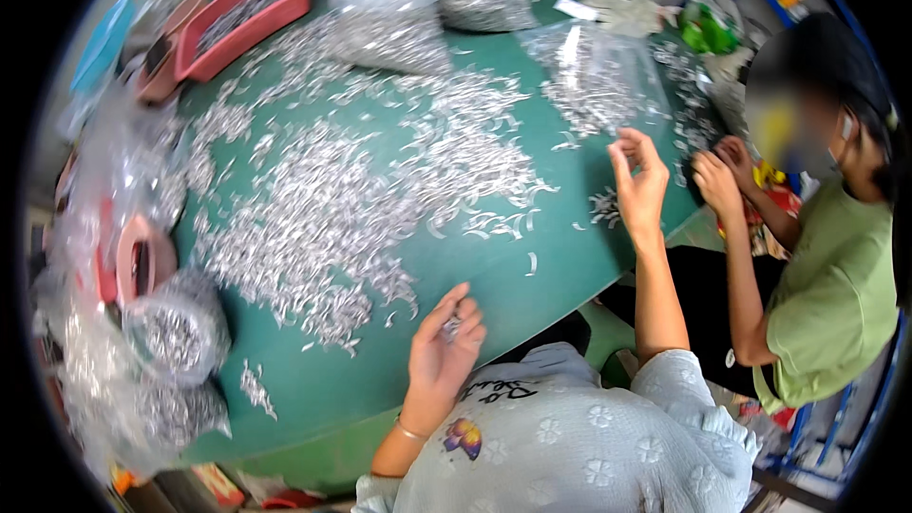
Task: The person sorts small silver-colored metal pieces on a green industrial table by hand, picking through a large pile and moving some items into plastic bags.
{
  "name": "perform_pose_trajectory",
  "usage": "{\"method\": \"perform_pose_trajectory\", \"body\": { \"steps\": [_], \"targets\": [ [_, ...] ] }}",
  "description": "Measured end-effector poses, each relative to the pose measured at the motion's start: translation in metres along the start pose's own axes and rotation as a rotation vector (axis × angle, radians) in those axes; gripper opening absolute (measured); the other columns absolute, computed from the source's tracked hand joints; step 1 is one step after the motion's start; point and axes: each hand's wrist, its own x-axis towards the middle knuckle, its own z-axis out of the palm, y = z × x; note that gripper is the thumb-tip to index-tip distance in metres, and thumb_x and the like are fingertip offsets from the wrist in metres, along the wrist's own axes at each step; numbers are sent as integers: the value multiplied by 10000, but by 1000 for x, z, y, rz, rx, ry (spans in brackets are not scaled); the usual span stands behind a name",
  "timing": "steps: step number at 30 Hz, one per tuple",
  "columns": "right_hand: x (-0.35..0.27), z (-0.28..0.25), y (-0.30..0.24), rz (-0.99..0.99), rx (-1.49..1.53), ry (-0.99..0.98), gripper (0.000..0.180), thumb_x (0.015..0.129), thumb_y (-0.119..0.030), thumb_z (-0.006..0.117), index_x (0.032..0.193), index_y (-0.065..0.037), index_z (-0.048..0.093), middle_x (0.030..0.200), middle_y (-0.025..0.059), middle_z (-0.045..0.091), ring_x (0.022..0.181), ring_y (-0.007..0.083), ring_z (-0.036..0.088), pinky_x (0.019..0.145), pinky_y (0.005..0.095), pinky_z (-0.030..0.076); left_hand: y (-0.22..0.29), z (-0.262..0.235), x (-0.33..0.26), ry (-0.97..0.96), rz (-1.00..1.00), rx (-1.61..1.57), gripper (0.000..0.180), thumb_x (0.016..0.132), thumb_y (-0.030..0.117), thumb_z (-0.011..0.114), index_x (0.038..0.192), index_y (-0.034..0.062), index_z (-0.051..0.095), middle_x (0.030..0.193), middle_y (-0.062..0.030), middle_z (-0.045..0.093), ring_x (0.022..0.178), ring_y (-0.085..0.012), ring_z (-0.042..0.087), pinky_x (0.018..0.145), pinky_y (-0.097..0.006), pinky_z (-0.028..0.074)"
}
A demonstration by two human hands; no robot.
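A large spread of small curved silvery metal pieces (304,218) covers much of the green table (285,399). Near the table's front edge, my left hand (442,342) is curled closed around a few of these pieces, partly hidden by its fingers. My right hand (643,180) is raised over the table's right side. Its thumb and fingertips come close together in a pinch, and whatever lies between them is too small to make out. Just beyond it lies an open clear bag (594,81) with more pieces, and a small pile (605,207) sits beside its wrist.
Filled clear bags (389,19) and a pink basket (247,14) of pieces stand at the back. Along the left edge are more plastic bags (176,332) and a pink container (145,256). A co-worker in a green shirt (826,275) sits at right, hands near another pile.
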Motion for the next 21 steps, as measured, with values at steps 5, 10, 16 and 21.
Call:
{"method": "perform_pose_trajectory", "body": {
  "steps": [5,10,16,21],
  "targets": [
    [60,-74,102,-33,-430,185,70,827,2,592,876,-4,642,839,208,649,827,399,626,734,454,488,-2,11,2,53,-16,-23,265,943,60,520,1194,-22,537,830,-45,441,705,-137,406,632,-269,359],
    [109,-101,161,279,-820,-1,98,809,-100,632,870,-49,691,906,205,683,879,410,648,770,467,510,0,2,5,2,-38,-20,271,945,80,527,1195,-21,562,856,-60,476,723,-150,424,643,-274,373],
    [92,-82,146,0,-767,-28,114,855,-104,607,902,-49,695,920,178,685,902,356,653,780,449,502,-1,3,1,-3,-23,-8,280,944,89,533,1196,-31,560,860,-55,481,735,-146,431,654,-271,376],
    [11,-6,-30,-362,29,-201,275,809,-134,738,1047,-28,650,989,146,644,926,322,612,836,393,479,1,3,-3,14,4,41,286,949,89,526,1200,-41,565,868,-58,501,740,-146,431,663,-273,378]
  ]
}}
